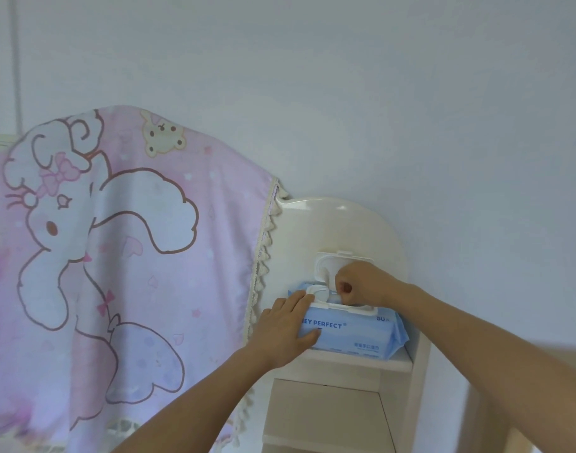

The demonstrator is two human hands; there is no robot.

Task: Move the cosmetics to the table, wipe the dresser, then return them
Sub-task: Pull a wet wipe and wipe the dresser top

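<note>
A blue pack of wet wipes [355, 331] lies on the top shelf [362, 359] of the white dresser's side unit. Its white flip lid [329, 264] stands open. My left hand [285, 328] rests flat on the pack's left end, thumb against its front, holding it down. My right hand [358, 282] is at the pack's opening with fingers curled, pinching at a wipe there; the wipe itself is mostly hidden by the fingers. No cosmetics are in view.
A pink cartoon-print cloth [116, 256] with lace trim hangs over the dresser's mirror on the left. A lower shelf compartment [326, 416] shows under the top shelf. The pale wall [378, 93] fills the upper part of the view.
</note>
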